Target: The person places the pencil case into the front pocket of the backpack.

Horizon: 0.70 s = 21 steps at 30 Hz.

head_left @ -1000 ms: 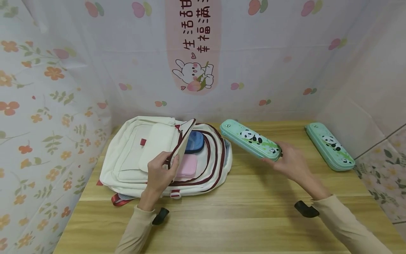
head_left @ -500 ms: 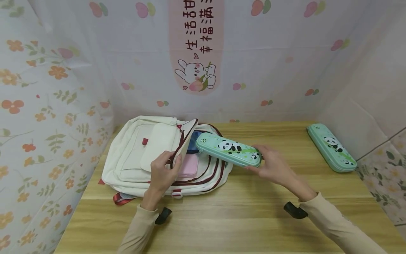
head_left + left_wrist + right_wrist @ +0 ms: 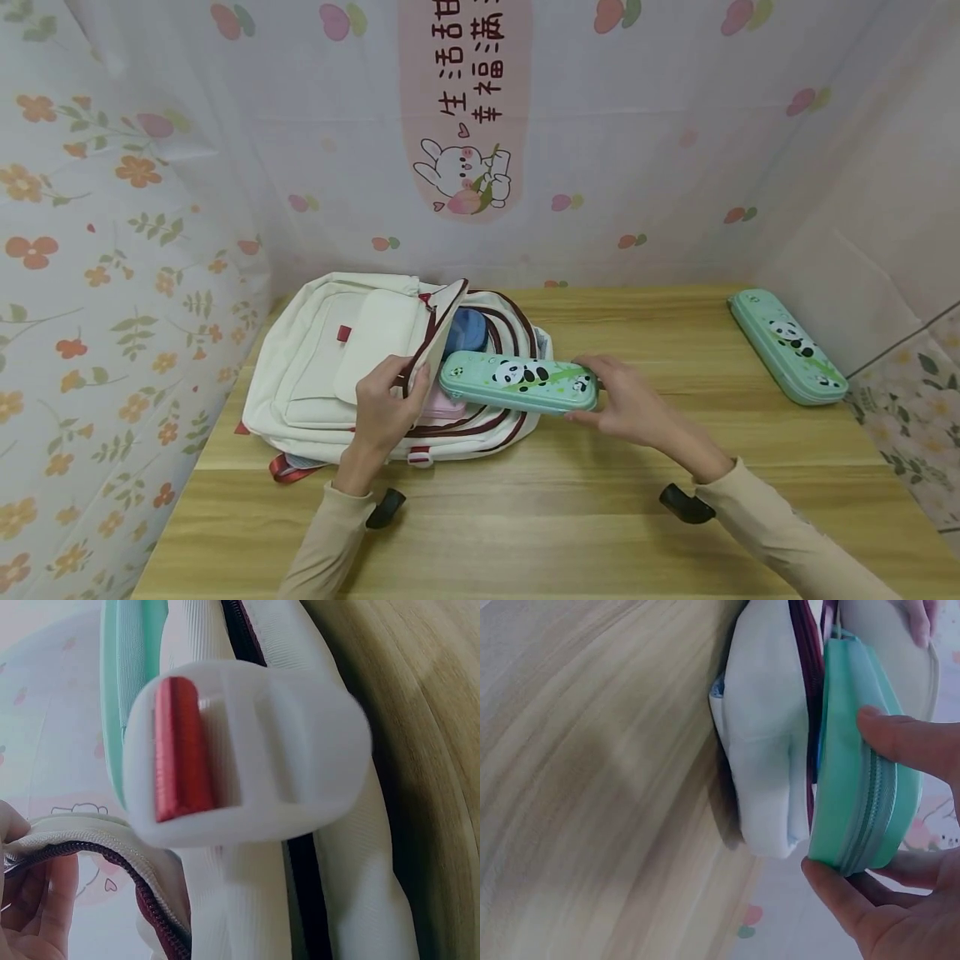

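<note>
A white backpack (image 3: pixel 315 358) with dark red zips lies on its back, its front flap (image 3: pixel 442 325) lifted. My left hand (image 3: pixel 386 412) pinches the flap's zipped edge between thumb and fingers; the left wrist view shows that edge and a white strap buckle (image 3: pixel 247 754) close up. In my right hand (image 3: pixel 630 404) is a mint green pencil case (image 3: pixel 517 383) with pandas, gripped by its right end. Its left end reaches in beside the lifted flap, over the opening. Inside the bag are a blue round-cornered case (image 3: pixel 467 332) and a pink box (image 3: pixel 442 406), partly covered by the pencil case.
A second mint panda pencil case (image 3: pixel 787 346) lies at the right end of the wooden table (image 3: pixel 555 525), against the wall covering. Patterned sheeting (image 3: pixel 637 167) closes off the back and both sides. A red strap (image 3: pixel 288 471) sticks out under the backpack.
My right hand has carried the pencil case left and turned it more level, from beside the backpack to over its opening. The left hand keeps holding the flap up.
</note>
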### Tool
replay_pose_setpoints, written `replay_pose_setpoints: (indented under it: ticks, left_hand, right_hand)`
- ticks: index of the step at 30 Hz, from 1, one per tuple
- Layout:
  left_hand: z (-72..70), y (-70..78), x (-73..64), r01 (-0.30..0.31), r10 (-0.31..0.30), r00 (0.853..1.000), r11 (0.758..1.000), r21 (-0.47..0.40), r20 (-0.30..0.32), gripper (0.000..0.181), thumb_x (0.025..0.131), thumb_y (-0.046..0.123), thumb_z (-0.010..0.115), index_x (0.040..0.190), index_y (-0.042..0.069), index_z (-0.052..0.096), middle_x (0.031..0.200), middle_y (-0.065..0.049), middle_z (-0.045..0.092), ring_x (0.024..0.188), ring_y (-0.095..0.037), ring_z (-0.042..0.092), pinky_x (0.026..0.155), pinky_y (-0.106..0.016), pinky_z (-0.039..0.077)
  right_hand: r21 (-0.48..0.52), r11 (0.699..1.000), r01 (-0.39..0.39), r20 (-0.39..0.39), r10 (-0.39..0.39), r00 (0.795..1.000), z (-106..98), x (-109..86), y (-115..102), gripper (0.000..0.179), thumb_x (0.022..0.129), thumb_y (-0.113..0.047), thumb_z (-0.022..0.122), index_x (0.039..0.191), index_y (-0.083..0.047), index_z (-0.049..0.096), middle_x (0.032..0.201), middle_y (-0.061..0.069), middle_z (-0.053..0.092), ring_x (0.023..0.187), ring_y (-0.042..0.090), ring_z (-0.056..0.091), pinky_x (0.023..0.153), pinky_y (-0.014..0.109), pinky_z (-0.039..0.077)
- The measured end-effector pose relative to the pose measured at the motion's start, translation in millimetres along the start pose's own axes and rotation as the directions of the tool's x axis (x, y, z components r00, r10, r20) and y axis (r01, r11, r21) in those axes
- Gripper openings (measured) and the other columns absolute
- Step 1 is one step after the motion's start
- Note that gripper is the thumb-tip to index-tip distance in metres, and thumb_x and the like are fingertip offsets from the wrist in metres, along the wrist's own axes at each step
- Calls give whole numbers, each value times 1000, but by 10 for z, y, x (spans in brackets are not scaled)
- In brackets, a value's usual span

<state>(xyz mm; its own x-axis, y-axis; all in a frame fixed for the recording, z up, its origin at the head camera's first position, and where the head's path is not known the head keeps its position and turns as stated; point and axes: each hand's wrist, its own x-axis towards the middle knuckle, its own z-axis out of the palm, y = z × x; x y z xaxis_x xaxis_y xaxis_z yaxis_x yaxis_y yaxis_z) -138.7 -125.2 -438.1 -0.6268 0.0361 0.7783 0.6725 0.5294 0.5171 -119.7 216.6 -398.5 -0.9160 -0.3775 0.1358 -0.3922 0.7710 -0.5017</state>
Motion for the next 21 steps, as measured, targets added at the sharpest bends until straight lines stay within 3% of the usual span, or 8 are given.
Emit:
replay_pose_setpoints:
  ticks: [7,14,21]
  left_hand:
    - [-13,11,31,-10,10,1000,1000,-3,-6,6,81,-3,73,87,-1,71,74,-10,68,61,-16,62,57,-22,50]
    - [-20,26,73,-7,7,1000,1000,2,-4,6,82,-2,73,88,-1,72,76,-11,69,62,-16,62,57,-23,51]
    - [-43,34,125,-8,8,1000,1000,-1,-19,9,80,-3,73,88,0,72,73,-9,67,61,-14,59,57,-18,46]
  right_hand:
    - [164,985,-61,1,61,998,64,26,34,75,77,-21,88,136,8,52,131,26,59,115,41,64,94,51,56]
    - [147,987,-60,-65,71,995,124,125,50,76,75,-26,90,134,8,55,127,24,64,111,39,67,93,52,56]
    - [173,984,-49,-78,64,995,192,218,23,75,75,-22,90,134,10,55,126,26,64,111,41,67,93,51,56]
